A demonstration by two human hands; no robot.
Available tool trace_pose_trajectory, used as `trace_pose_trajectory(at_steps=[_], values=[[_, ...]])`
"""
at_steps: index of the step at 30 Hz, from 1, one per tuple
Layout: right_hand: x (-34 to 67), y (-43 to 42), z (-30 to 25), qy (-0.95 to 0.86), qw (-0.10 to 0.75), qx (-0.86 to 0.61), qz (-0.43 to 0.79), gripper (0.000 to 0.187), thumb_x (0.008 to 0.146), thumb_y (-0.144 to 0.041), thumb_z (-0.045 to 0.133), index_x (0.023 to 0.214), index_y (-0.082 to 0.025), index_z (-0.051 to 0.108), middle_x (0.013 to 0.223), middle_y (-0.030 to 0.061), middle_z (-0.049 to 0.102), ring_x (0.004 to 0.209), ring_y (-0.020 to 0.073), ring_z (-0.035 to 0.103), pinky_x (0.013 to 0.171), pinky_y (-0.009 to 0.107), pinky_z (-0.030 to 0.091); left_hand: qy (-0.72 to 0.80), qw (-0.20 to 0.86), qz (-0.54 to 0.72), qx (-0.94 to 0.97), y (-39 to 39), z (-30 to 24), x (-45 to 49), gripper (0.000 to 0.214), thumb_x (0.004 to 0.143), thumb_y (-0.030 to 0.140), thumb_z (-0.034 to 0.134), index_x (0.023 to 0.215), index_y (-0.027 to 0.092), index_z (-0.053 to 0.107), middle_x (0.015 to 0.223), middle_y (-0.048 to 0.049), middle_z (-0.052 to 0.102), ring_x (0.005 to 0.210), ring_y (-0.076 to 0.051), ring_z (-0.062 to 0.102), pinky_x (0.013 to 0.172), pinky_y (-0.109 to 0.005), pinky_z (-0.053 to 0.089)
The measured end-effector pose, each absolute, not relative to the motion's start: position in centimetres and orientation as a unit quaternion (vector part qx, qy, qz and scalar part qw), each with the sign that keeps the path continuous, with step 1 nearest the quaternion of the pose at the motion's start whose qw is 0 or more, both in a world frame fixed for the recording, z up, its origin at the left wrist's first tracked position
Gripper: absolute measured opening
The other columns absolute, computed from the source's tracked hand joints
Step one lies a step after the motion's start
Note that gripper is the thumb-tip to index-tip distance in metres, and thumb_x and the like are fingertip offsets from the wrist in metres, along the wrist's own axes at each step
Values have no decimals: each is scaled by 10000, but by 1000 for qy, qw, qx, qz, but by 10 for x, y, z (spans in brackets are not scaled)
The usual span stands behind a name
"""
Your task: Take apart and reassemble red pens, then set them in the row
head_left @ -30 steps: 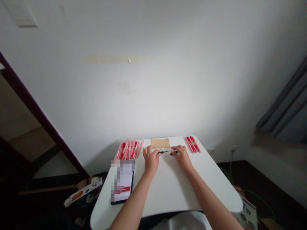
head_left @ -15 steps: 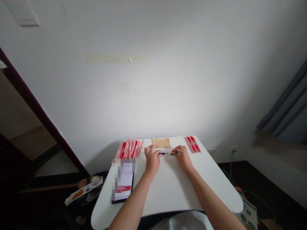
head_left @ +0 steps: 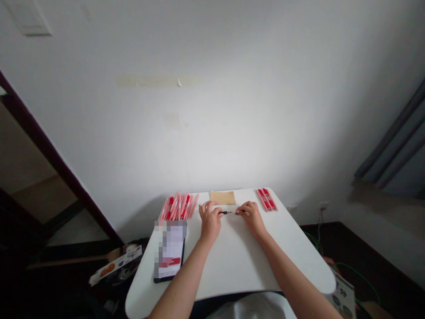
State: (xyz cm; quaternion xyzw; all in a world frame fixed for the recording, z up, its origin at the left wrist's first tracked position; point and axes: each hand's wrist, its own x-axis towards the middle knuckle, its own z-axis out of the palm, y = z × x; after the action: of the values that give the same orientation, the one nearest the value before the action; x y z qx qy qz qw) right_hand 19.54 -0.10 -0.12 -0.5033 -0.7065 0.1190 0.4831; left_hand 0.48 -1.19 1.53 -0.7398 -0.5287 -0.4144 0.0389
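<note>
Both my hands rest on the far middle of a white table (head_left: 239, 261). My left hand (head_left: 209, 219) and my right hand (head_left: 252, 217) are curled, each pinching one end of a thin dark pen part (head_left: 229, 212) held level between them. A heap of several pink and red pens (head_left: 177, 207) lies just left of my left hand. A small row of red pens (head_left: 266, 199) lies right of my right hand. A tan paper piece (head_left: 222, 197) lies behind the hands at the table's back edge.
A dark tablet with a blurred screen (head_left: 170, 252) lies on the table's left side. A white wall stands right behind the table. Boxes (head_left: 114, 266) and clutter sit on the dark floor at left, green cable (head_left: 352, 268) and a carton at right.
My two hands have come slightly closer together along the pen part. Otherwise the scene is the same apart from small camera shifts.
</note>
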Motion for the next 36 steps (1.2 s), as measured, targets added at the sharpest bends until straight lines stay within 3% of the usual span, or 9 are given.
trace_pose_trajectory(at_steps=[8, 15, 24, 36], values=[[196, 1, -5, -683, 497, -526, 97, 291, 881, -430, 514, 837, -239, 730, 874, 80, 614, 924, 241, 484, 859, 386, 400, -546, 31, -428, -720, -10, 18, 4, 74, 778, 200, 612, 819, 227, 668, 1117, -63, 589, 1148, -258, 445, 1042, -538, 302], [200, 3, -7, -676, 479, -558, 47, 311, 921, -331, 437, 1073, -258, 699, 916, 91, 611, 921, 246, 467, 841, 390, 399, -552, 22, -430, -713, -7, 12, 3, 76, 765, 205, 633, 827, 233, 669, 1118, -59, 578, 1144, -247, 454, 1029, -498, 318], [198, 2, -14, -695, 397, -599, -17, 206, 848, -273, 580, 976, -331, 730, 1003, 96, 591, 967, 280, 443, 796, 407, 381, -577, 27, -436, -691, -5, 11, 2, 78, 734, 185, 660, 799, 225, 673, 1090, -51, 584, 1108, -242, 462, 997, -456, 353], [200, 2, -15, -687, 405, -603, -14, 170, 810, -239, 615, 860, -330, 749, 1011, 81, 592, 969, 274, 452, 778, 389, 374, -588, 26, -433, -683, -5, 12, 1, 80, 724, 194, 662, 794, 231, 674, 1065, -50, 583, 1071, -238, 485, 983, -460, 350]])
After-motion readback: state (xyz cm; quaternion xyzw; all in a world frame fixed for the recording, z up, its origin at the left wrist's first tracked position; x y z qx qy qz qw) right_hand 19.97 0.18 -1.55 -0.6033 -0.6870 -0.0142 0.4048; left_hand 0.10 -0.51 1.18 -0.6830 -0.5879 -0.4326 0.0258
